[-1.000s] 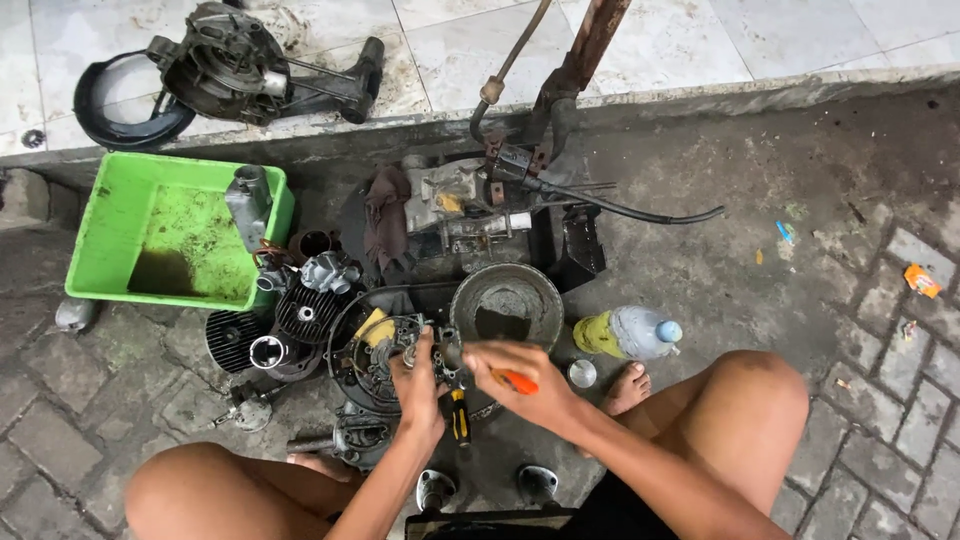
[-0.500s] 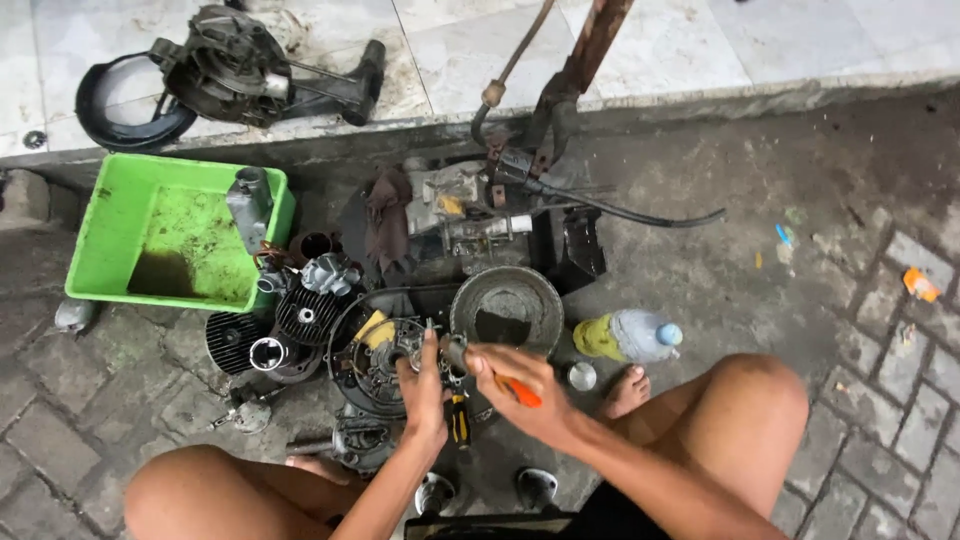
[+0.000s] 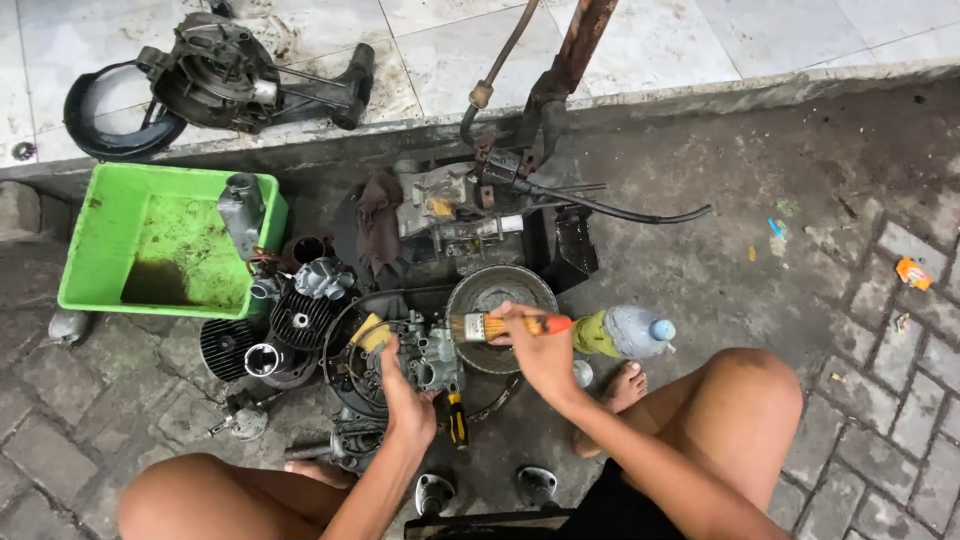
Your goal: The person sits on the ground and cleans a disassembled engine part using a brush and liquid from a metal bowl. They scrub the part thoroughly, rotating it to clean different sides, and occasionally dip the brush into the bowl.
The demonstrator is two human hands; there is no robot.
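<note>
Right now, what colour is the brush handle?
Orange, on the brush in the right hand; head view.

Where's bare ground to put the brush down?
Free: the concrete right of the plastic bottle, below the black hose, out to the brick paving. Crowded: everything between the green tub and the round metal pan.

A green tub (image 3: pixel 110 235) sits far left; a bottle (image 3: pixel 625 332) lies right beside a round pan (image 3: pixel 500 290).
</note>
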